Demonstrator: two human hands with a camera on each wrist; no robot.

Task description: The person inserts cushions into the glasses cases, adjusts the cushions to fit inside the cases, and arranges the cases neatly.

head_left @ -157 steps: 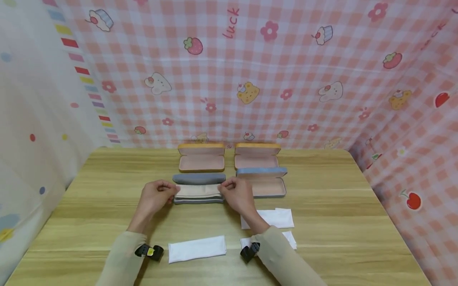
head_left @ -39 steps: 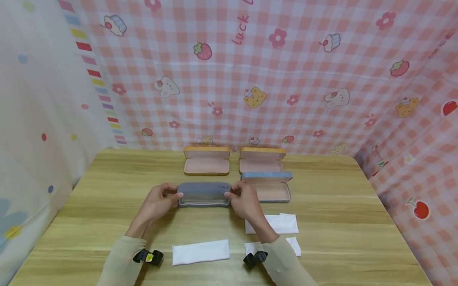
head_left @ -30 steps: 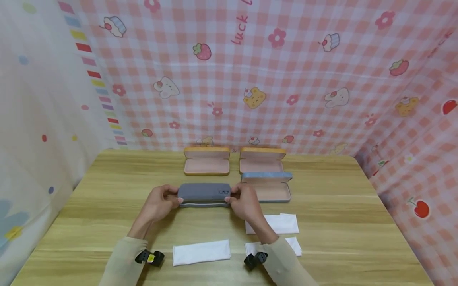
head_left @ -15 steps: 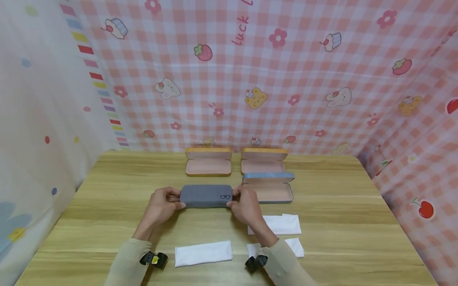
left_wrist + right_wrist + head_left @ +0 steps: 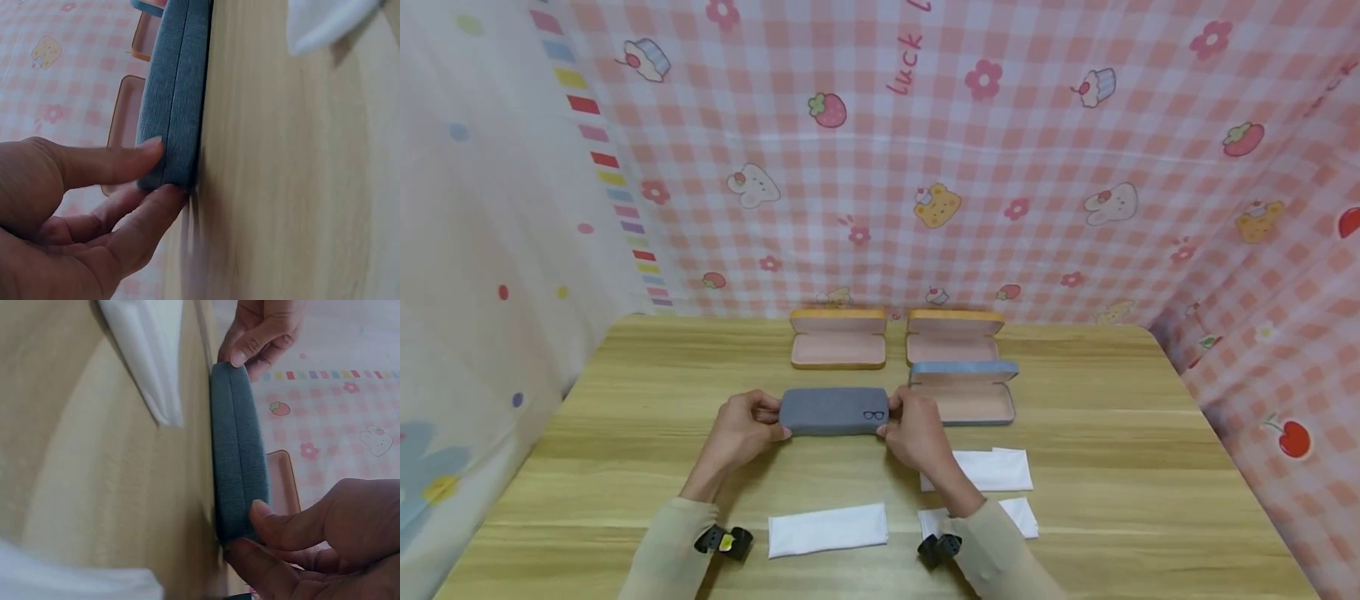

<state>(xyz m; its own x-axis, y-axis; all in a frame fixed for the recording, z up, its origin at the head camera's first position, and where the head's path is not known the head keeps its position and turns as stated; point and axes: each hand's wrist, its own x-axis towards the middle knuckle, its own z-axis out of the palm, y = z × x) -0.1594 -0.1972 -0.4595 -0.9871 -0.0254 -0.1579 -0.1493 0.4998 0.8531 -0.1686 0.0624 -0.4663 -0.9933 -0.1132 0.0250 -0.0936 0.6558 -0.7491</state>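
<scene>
A closed grey-blue glasses case lies on the table in the head view, with a small glasses print at its right end. My left hand holds its left end between thumb and fingers, and my right hand holds the right end the same way. In the left wrist view the thumb rests on the front side of the case, by the seam. The right wrist view shows the seam of the case closed along its length, with both hands at its ends. What lies inside is hidden.
Two open orange cases stand at the back, and an open blue case is right of my right hand. A folded white cloth lies in front; two more white cloths lie partly behind my right arm.
Earlier the grey-blue case stood open with a pale folded cloth held at it by both hands. Its lid has since come down and closed; over the last half second almost nothing moves.
</scene>
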